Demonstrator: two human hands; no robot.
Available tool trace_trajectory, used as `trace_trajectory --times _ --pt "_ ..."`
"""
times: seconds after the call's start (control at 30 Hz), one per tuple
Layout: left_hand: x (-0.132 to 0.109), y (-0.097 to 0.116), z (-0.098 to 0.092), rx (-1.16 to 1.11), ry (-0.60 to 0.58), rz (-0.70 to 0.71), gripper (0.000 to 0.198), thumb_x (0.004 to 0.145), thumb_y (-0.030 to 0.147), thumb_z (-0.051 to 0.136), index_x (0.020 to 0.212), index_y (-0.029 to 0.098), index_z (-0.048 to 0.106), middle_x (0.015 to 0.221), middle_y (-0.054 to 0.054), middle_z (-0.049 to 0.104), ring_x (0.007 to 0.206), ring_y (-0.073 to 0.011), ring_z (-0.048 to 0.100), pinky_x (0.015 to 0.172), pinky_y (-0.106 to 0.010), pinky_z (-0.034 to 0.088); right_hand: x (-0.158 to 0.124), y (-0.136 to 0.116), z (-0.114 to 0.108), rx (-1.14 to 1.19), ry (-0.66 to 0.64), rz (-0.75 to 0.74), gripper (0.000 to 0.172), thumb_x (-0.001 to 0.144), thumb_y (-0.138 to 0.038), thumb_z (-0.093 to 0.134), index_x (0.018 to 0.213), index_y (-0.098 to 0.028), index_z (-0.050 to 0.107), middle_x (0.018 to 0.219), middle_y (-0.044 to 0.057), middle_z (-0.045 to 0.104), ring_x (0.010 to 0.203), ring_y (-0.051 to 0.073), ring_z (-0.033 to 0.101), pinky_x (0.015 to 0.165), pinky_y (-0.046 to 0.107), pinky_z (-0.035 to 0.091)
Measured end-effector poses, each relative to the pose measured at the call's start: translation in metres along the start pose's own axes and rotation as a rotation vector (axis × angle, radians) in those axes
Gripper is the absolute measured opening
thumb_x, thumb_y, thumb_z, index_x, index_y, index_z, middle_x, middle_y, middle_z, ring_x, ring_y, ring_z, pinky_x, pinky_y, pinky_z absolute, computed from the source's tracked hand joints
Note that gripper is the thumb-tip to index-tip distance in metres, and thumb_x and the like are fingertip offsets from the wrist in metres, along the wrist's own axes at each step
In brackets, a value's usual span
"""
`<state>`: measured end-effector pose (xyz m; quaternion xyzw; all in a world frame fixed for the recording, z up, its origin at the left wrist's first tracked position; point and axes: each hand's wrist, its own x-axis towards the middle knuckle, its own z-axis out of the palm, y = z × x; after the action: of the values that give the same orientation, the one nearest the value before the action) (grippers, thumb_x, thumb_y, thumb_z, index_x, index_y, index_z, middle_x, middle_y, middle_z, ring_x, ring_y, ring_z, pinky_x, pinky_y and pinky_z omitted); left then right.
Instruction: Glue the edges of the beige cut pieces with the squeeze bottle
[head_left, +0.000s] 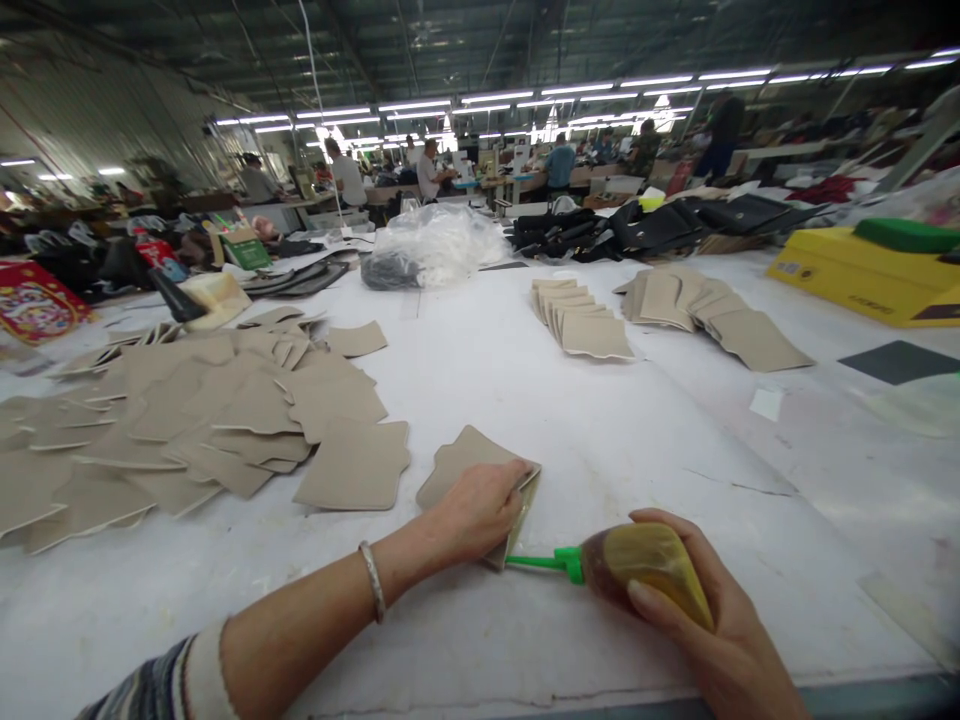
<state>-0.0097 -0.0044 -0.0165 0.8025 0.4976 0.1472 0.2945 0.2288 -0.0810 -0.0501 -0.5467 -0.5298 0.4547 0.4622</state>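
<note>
1. Flat beige fabric-like cut piece with a notched outline (pixel 465 462), lying on the white table, its near edge lifted slightly.
2. Soft amber squeeze bottle with a green nozzle (pixel 637 570), lying nearly level, tip touching the piece's near corner.

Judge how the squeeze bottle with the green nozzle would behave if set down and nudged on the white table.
The squeeze bottle looks rounded and tapered, so it would probably roll in an arc. The right hand wraps it easily, suggesting it is light. Its body seems soft plastic, so it likely dents under pressure near the beige piece.
</note>
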Motion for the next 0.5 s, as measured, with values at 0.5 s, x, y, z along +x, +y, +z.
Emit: trace_trajectory --times 0.5 --pt "-0.005 -0.043 -0.045 0.079 0.192 -0.516 0.025 0.074 0.027 0.060 0.097 0.016 0.059 0.084 -0.004 0.061 0.079 -0.0201 0.059 0.067 -0.027 0.040 0.032 0.005 -0.048 1.328 0.391 0.624 0.038 0.079 -0.052 0.061 0.096 -0.021 0.077 0.113 0.009 0.069 0.090 0.024 0.070 0.069 0.022 0.060"
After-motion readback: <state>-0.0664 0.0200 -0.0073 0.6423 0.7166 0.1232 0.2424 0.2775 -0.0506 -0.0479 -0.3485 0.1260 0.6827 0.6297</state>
